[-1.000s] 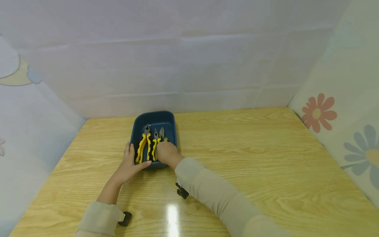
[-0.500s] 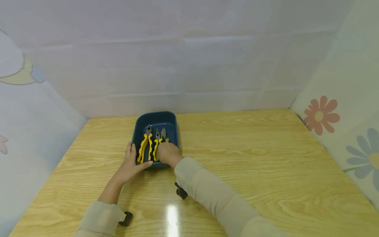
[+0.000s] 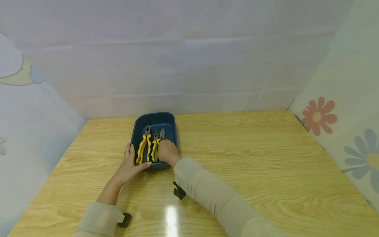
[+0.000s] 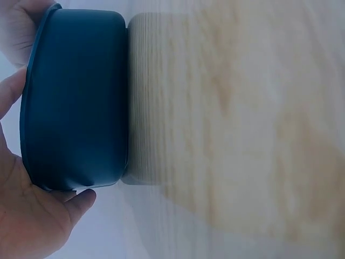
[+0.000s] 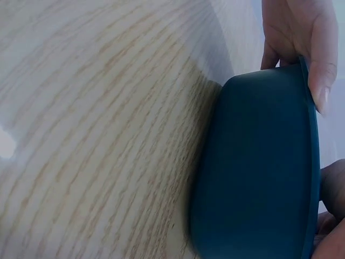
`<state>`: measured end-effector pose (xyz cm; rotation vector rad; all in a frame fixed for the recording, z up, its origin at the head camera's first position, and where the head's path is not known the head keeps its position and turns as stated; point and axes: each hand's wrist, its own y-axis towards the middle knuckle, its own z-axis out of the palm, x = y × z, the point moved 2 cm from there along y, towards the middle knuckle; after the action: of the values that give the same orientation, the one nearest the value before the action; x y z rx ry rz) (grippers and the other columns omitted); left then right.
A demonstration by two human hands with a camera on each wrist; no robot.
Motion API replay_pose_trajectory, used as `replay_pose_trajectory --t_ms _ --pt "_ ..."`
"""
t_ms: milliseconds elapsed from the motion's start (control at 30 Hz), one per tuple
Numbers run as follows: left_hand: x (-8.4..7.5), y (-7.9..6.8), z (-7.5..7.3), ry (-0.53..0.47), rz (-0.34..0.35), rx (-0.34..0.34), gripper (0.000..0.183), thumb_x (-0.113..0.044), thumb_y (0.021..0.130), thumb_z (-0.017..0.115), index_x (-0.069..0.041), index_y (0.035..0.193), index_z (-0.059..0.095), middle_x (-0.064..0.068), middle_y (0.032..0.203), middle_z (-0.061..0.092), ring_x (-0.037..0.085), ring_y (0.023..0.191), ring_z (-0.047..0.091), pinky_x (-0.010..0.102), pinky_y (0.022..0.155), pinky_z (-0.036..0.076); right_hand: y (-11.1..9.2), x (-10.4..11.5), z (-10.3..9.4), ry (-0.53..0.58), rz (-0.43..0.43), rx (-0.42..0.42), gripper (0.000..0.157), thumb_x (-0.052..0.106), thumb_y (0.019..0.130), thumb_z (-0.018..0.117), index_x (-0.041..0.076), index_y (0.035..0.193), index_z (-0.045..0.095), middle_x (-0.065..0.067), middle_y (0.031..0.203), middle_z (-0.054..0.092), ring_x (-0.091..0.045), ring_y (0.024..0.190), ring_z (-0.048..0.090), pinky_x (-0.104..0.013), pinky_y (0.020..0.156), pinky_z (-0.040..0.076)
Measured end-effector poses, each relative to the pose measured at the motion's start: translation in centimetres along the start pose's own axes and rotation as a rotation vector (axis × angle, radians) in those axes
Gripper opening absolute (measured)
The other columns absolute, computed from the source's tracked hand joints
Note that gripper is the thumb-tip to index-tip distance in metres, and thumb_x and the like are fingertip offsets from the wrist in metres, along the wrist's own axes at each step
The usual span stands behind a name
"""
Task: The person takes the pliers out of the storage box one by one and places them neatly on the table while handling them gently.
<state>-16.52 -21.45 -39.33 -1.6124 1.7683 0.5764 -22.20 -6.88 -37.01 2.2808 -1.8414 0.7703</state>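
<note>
Plainly, the blue tray (image 3: 160, 119) stood toward the back left of the counter (image 3: 251, 158), near the pale backdrop (image 3: 189, 72), with three pairs of pliers lying in it. The left hand (image 3: 129, 167) gripped its near left corner, thumb over the near rim. The right hand (image 3: 168, 152) was down inside, covering the handles of the rightmost pliers (image 3: 162, 133); whether its fingers had closed on them could not be told, since the tray's wall blocked both wrist views. The middle pliers (image 3: 154, 149) lay right beside that hand, the leftmost pliers (image 3: 142, 148) nearer the left one. A red flower (image 3: 317, 117) and a grey-blue flower (image 3: 371, 160) decorated the side panel.
</note>
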Motion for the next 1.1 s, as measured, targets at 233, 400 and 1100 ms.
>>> replay_pose_trajectory --t_ms 233,400,1100 --pt "0.1 0.0 -0.2 0.005 -0.01 0.001 0.103 -0.049 0.078 0.055 -0.002 0.134 -0.017 0.01 0.136 -0.028 0.041 0.124 -0.007 0.059 0.093 0.013 0.3 -0.2 -0.7 0.188 0.051 0.019 0.029 0.006 0.082 0.051 0.009 0.054 0.045 0.0 0.046 0.035 -0.011 0.037 0.035 -0.021 0.036 0.029" --pt "0.0 -0.1 -0.1 -0.008 -0.017 0.001 0.102 -0.048 0.079 0.055 -0.003 0.134 -0.018 0.008 0.136 -0.03 0.041 0.124 -0.008 0.059 0.093 0.012 0.6 -0.5 -0.9 0.411 0.118 0.078 0.016 0.006 0.08 0.058 0.003 0.065 0.053 -0.003 0.049 0.036 -0.015 0.039 0.046 -0.022 0.038 0.041" --pt "0.3 0.3 -0.3 -0.011 -0.021 0.002 0.102 -0.047 0.078 0.056 -0.002 0.134 -0.017 0.01 0.136 -0.029 0.042 0.124 -0.006 0.059 0.092 0.013 1.0 -0.9 -1.0 0.799 0.257 0.08 0.041 -0.004 0.08 0.055 -0.007 0.119 0.043 -0.019 0.102 0.05 -0.016 0.04 0.043 -0.031 0.054 0.05"
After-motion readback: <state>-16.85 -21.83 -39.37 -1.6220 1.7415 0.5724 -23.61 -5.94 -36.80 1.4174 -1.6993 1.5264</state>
